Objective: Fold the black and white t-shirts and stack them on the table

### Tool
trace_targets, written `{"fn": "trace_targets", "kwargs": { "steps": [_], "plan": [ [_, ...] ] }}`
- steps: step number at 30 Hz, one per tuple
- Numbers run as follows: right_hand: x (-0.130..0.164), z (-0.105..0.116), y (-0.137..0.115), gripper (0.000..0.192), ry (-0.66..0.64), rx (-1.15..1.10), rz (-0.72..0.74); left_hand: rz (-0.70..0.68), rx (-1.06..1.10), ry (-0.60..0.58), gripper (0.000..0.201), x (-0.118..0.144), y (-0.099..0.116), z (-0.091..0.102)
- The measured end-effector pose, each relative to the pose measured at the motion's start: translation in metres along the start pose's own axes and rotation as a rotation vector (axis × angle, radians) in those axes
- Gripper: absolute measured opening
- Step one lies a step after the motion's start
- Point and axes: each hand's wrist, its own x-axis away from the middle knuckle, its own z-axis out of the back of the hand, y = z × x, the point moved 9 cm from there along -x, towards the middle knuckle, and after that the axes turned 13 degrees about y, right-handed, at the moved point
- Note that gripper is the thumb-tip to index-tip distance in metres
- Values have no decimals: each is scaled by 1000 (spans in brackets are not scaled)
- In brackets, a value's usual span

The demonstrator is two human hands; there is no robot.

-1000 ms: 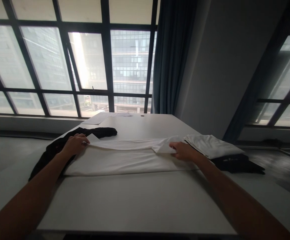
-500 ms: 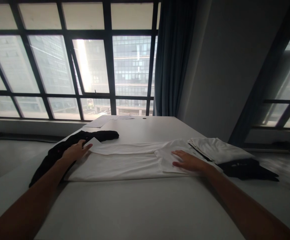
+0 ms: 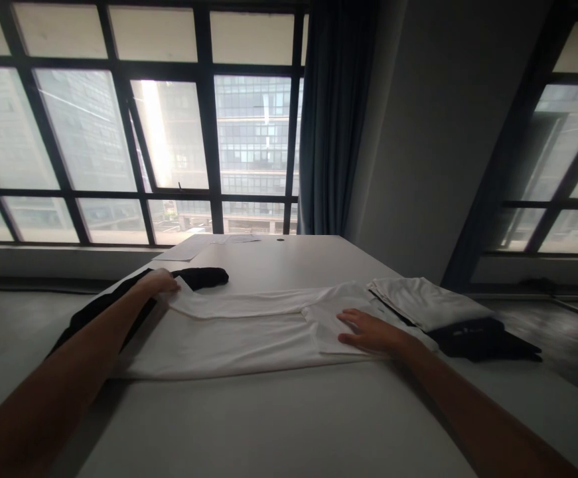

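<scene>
A white garment (image 3: 239, 332) lies folded lengthwise across the white table (image 3: 279, 425). My left hand (image 3: 159, 281) is at the garment's far left corner, fingers curled down on the fabric edge. My right hand (image 3: 371, 332) lies flat with fingers spread on the garment's right part, where a flap is folded over. A black garment (image 3: 204, 277) lies under and beyond my left arm, next to the white one.
To the right sits a folded white cloth (image 3: 428, 302) on top of a dark garment (image 3: 482, 337). Loose papers (image 3: 189, 249) lie at the table's far end, by the large window (image 3: 169, 139). A dark curtain (image 3: 333, 119) hangs behind.
Both hands lowered the lifted far edge of the white garment onto the table. The right hand then flattened on it, and the left hand slid to the far left corner.
</scene>
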Motion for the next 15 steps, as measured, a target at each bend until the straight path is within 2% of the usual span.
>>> {"fn": "trace_targets", "kwargs": {
  "steps": [2, 6, 8, 12, 15],
  "plan": [
    [-3, -3, 1, 80, 4, 0, -9, 42, -42, 30, 35, -7, -1, 12],
    [-20, -12, -1, 78, 48, 46, -42, 127, -93, 171, 51, -11, -1, 37],
    [-30, -14, -2, 73, 106, 81, -65, 160, -100, 186, 54, -7, 2, 36],
    [-41, -15, 5, 66, 197, 133, -92, 199, -120, 137, 56, 6, 1, 18],
    [-40, -12, 19, 64, 206, 156, -102, 102, -173, 137, 62, 22, 0, 15]
  ]
}}
